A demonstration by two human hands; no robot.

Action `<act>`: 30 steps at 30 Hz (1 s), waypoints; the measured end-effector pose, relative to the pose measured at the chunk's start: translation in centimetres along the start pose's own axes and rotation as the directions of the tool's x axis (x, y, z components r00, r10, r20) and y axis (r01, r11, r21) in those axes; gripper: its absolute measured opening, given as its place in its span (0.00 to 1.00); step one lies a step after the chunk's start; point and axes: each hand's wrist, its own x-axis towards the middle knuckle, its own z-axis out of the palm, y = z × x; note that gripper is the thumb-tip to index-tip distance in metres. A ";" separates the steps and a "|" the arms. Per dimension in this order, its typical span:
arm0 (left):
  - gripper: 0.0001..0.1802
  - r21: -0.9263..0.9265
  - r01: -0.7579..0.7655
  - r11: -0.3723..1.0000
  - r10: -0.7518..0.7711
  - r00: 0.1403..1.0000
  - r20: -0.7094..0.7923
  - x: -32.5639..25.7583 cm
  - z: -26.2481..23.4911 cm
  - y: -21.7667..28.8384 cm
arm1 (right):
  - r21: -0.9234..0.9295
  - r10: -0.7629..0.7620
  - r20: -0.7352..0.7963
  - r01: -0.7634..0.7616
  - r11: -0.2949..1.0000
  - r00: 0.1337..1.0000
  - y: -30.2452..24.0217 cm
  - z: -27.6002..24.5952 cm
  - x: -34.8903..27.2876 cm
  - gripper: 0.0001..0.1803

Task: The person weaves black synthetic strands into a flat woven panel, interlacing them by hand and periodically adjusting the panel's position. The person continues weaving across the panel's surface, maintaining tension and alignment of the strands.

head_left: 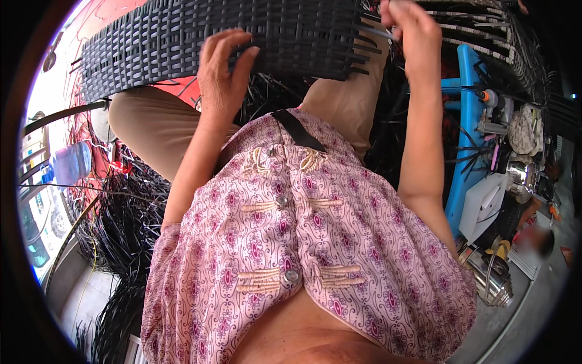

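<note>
A dark grey woven wicker panel (291, 36) lies across my knees, with loose strip ends sticking out along its right edge. My left hand (221, 73) rests against the weave near the panel's middle. Its fingers bend toward the right and the thumb stands apart, with no strip visible between them. Beyond the panel's right end is my right hand (415, 30), fingers pinched together. A flat grey weaving strip (377, 29) runs from the panel's edge to those fingers; the fingertips are partly cut off by the top of the picture.
Bundles of loose black strips (130, 218) lie at the left, beside a clear blue-tinted bottle (73, 162). On the right are a blue plastic stool (467, 121), a white box (483, 206) and a shiny metal flask (490, 273). Another woven frame (479, 24) stands at upper right.
</note>
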 end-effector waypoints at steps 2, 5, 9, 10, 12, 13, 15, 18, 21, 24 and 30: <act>0.20 0.128 -0.054 0.990 0.056 0.998 -0.014 0.4 0.1 -0.9 | 0.050 0.181 0.004 -0.181 0.982 0.983 3.6 0.0 5.8 0.10; 0.27 0.268 -0.074 0.960 0.066 0.997 0.040 -0.6 0.3 -3.4 | 0.306 0.219 0.209 -0.276 0.911 0.953 9.3 2.5 10.6 0.12; 0.27 0.334 -0.052 0.941 0.045 0.999 0.029 -1.7 0.3 -4.5 | 0.368 0.167 0.385 -0.317 0.874 0.908 6.0 5.3 8.7 0.10; 0.27 0.332 -0.054 0.942 0.048 0.999 0.024 -1.5 0.4 -4.8 | 0.323 0.194 0.396 -0.334 0.885 0.898 6.4 4.8 8.4 0.09; 0.27 0.358 -0.030 0.933 0.028 1.000 0.013 -1.9 -0.1 -5.2 | 0.231 0.269 0.402 -0.382 0.895 0.875 5.0 5.7 7.3 0.09; 0.26 0.373 -0.019 0.928 0.016 1.000 0.010 -2.1 -0.4 -5.3 | 0.237 0.279 0.388 -0.388 0.891 0.878 4.3 6.1 6.6 0.09; 0.26 0.380 -0.005 0.925 0.001 1.000 0.011 -2.3 -1.0 -5.7 | 0.256 0.291 0.354 -0.392 0.884 0.889 3.6 6.7 5.5 0.10; 0.25 0.348 0.004 0.938 -0.015 1.000 0.026 -2.5 -1.6 -6.2 | 0.383 0.344 0.282 -0.434 0.816 0.896 2.8 6.1 4.3 0.10; 0.25 0.348 -0.006 0.938 -0.016 0.998 0.060 -2.4 -2.0 -6.0 | 0.397 0.065 0.088 -0.095 0.913 0.994 2.6 4.3 3.6 0.10; 0.23 0.350 0.011 0.937 -0.020 1.000 0.023 -2.4 -2.0 -5.6 | 0.277 0.026 0.089 -0.050 0.960 0.996 -2.1 1.2 -1.0 0.10; 0.14 0.079 -0.058 0.995 0.052 0.996 0.071 -0.3 0.3 -0.5 | -0.137 -0.061 0.163 0.084 0.987 0.985 0.2 2.3 -7.4 0.05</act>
